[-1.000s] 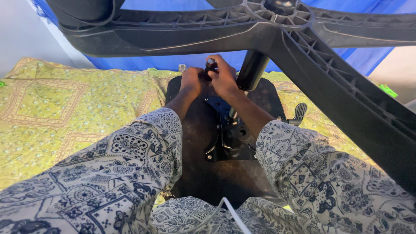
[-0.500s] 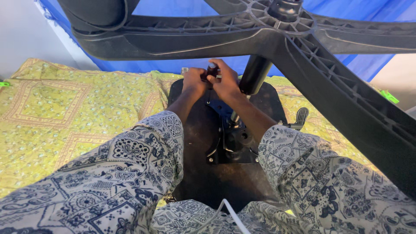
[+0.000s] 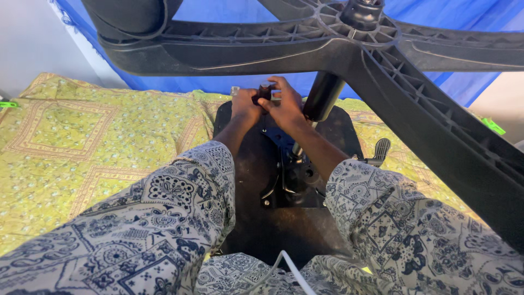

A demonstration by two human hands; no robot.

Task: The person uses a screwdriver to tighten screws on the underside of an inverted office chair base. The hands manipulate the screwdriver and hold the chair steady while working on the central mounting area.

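An office chair lies upside down in front of me, its black seat underside (image 3: 262, 229) facing up on a bed. My left hand (image 3: 244, 105) and my right hand (image 3: 285, 104) meet at the far edge of the seat, fingers closed together around a small dark knob or tool (image 3: 264, 92); what exactly it is stays hidden by the fingers. The metal tilt mechanism (image 3: 295, 183) sits between my forearms, with the black gas cylinder (image 3: 323, 97) rising from it to the star-shaped wheel base (image 3: 360, 38) overhead.
A yellow-green patterned bedspread (image 3: 93, 147) covers the bed on both sides of the seat. A blue cloth (image 3: 218, 16) hangs behind. A black lever paddle (image 3: 381, 150) sticks out at the seat's right. A white cable (image 3: 289, 267) lies near my lap. Base arms (image 3: 447, 142) overhang the right.
Both hands stay together at the far edge of the seat with little movement. The view has shifted slightly, so the chair base sits a bit differently in the frame.
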